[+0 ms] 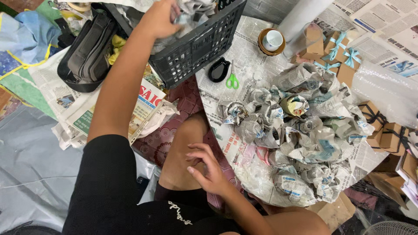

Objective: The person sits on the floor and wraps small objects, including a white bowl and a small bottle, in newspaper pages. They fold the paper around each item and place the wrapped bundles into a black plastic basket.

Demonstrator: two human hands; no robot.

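My left hand (160, 18) reaches up into a black plastic basket (204, 48) and closes on a newspaper-wrapped bundle (188, 16) lying among other crumpled paper there. My right hand (206, 168) hovers over my bare knee (185, 143), fingers loosely apart and holding nothing. Just to its right is a low round table (226, 143) covered in newspaper, with a heap of several newspaper-wrapped bundles (300, 130) on it.
Green scissors (232, 81), a black tape dispenser (218, 69) and a tape roll with a cup (271, 41) lie on the table's far side. Small brown ribboned boxes (337, 50) and bubble wrap (387, 89) sit right. A black bag (89, 52) and folded newspapers (146, 106) lie left.
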